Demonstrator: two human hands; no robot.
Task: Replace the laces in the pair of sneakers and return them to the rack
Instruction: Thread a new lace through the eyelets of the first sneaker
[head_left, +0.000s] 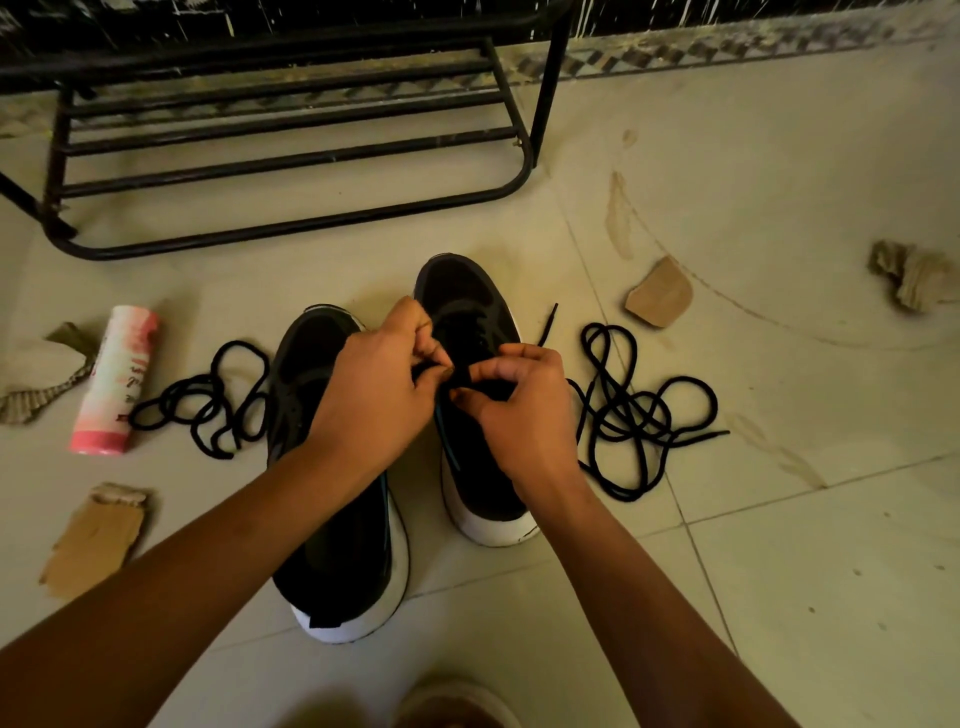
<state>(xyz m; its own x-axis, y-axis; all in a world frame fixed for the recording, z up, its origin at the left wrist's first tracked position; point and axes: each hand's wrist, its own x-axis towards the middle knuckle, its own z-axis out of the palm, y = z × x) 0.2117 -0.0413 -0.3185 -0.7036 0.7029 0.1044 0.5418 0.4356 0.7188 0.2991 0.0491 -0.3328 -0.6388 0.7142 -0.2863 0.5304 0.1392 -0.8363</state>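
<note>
While both hands work over it, the right sneaker (467, 312) stands on the floor (779, 519), toe toward the rack (291, 156), white heel nearest the camera. The left hand (374, 395) has its fingers pinched narrow on a black lace end above the tongue area. The right hand (524, 410) mirrors it, thumb and forefinger closed on black lace; whether both hold the same lace cannot be told, as dark lace merges with the dark upper. The hands nearly meet at the fingertips.

Just beside it, the left sneaker (337, 545) stands parallel, heel closer to the camera, partly covered by the left forearm; no lacing can be made out on it.

A loose lace (628, 410) lies tangled on the floor just right of the right sneaker. A second loose lace (208, 400) lies coiled left of the left sneaker, touching or nearly touching its side.

A pink can (117, 379) lies on its side left of that lace. Cardboard scraps sit around: one lower left (93, 540), one at far left (36, 374), one right of the sneakers (660, 293), and a crumpled piece at far right (909, 275).

The rack is black metal, standing against the wall beyond the sneakers, its visible tier bare.
</note>
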